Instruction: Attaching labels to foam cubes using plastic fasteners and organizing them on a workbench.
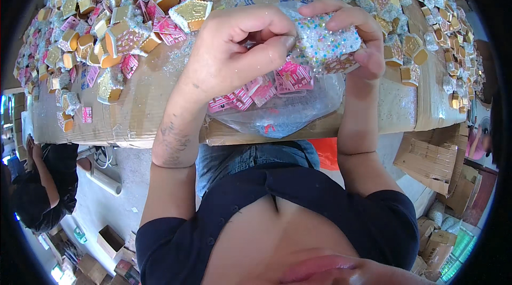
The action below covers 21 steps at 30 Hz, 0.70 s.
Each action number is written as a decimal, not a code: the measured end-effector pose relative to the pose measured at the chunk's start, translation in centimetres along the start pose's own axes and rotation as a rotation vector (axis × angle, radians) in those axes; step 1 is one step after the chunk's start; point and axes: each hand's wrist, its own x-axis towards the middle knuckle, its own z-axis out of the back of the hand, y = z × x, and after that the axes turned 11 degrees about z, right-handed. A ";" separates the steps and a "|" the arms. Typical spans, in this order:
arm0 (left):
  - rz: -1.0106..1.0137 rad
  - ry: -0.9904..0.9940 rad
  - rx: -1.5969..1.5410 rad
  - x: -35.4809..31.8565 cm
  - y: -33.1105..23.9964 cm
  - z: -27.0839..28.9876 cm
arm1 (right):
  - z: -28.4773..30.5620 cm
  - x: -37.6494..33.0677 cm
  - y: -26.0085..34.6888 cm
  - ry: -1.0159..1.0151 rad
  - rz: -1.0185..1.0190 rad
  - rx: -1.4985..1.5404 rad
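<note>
My right hand (pixel 365 37) grips a small house-shaped ornament (pixel 328 42) above the cardboard-covered table. White glitter with blue, green and yellow beads coats its upturned side, and a brown-and-white patterned face shows at its lower edge. My left hand (pixel 248 45) is closed in a pinch, thumb against the curled fingers, right beside the ornament's left edge. Whatever sits between those fingertips is too small or hidden to make out. Below both hands, a clear plastic bag (pixel 306 109) lies at the table's front edge with pink striped cards (pixel 293 77) on it.
Similar gold and brown house ornaments (pixel 125 37) with glittery roofs pile up on the left, mixed with pink cards. Another heap (pixel 392 0) fills the right. Cardboard boxes (pixel 432 157) stand on the floor at right. At far left is another person (pixel 45 183) in dark clothes.
</note>
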 end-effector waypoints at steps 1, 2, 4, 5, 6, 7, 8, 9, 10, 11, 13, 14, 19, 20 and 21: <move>-0.012 0.012 -0.039 0.0 0.0 0.0 | -0.3 -0.1 0.0 -0.079 -0.011 0.029; -0.024 0.024 -0.077 0.0 0.1 0.0 | -0.6 -0.1 0.0 -0.143 -0.022 0.053; -0.038 0.032 -0.099 0.0 0.1 -0.1 | -0.9 -0.1 -0.1 -0.173 -0.024 0.087; -0.053 0.038 -0.119 0.0 0.2 -0.1 | -1.0 -0.2 -0.1 -0.192 -0.027 0.118; -0.052 0.038 -0.120 0.0 0.2 -0.1 | -1.1 -0.2 -0.1 -0.186 -0.028 0.118; -0.060 0.039 -0.114 0.1 0.2 -0.1 | -1.1 -0.2 -0.1 -0.194 -0.033 0.141; -0.068 0.040 -0.109 0.1 0.2 -0.1 | -1.1 -0.2 -0.2 -0.202 -0.034 0.170; -0.067 0.040 -0.109 0.1 0.2 -0.1 | -1.0 -0.2 -0.2 -0.201 -0.039 0.165; -0.062 0.034 -0.086 0.1 0.2 -0.1 | -0.9 -0.1 -0.2 -0.183 -0.031 0.145; -0.042 0.032 -0.077 0.1 0.1 0.0 | -0.8 -0.1 -0.2 -0.164 -0.019 0.123; -0.054 0.002 0.012 0.1 -0.1 0.1 | -0.5 0.0 -0.2 -0.133 -0.013 0.066; -0.025 -0.013 0.088 0.1 -0.3 0.2 | -0.4 0.1 -0.2 -0.098 0.000 0.007; -0.059 -0.006 0.393 0.2 -0.8 0.8 | 0.2 0.2 0.9 0.000 -0.052 -0.143; -0.070 -0.004 0.427 0.2 -0.7 0.8 | 0.4 0.3 1.1 0.037 -0.074 -0.185; -0.074 -0.017 0.427 0.3 -0.6 0.7 | 0.5 0.3 1.3 0.038 -0.080 -0.191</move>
